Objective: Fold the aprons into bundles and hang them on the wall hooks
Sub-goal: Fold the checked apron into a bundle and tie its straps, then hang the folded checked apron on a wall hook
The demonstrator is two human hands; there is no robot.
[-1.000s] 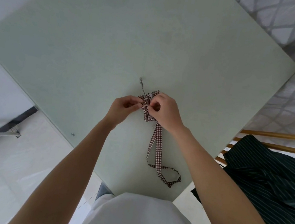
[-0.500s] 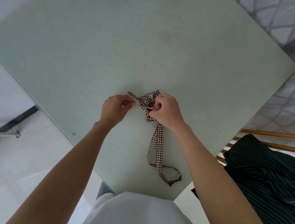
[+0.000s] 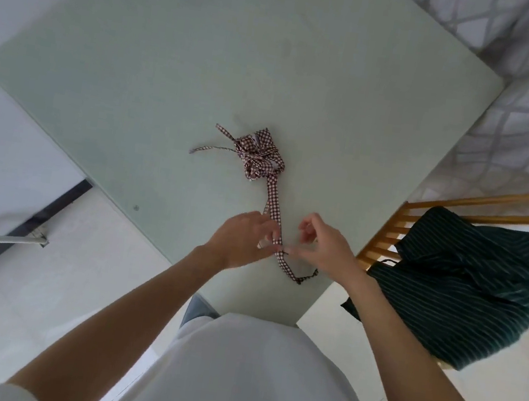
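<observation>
Both hands pinched the long red-and-white checked fabric strap [image 3: 274, 213] low of frame centre: the left hand [image 3: 241, 242] with fingers curled onto it from the left, the right hand [image 3: 327, 247] with thumb and forefinger closed on it from the right, its other fingers loosely lifted. Neither touched the bundle itself.

To finish this step well, I judged that the strap had to be opened into a clean, untwisted loop wide enough for a hook, and that any pull should run along the strap gently (a sharp tug could loosen the wrapped ties).

On the large pale green square table [image 3: 187, 63], which filled most of the frame, the small red-and-white checked apron bundle [image 3: 260, 156] lay near frame centre, well above the hands. It looked tightly rolled and cinched with its own ties, two thin tails trailing toward the left. The strap ran from it down to the hands and ended in a small curl near the table's lower edge.

At the right, a dark green striped cloth apron [image 3: 468, 290] lay unfolded over a wooden slatted chair [image 3: 459, 207]. No wall hooks were in view.
</observation>
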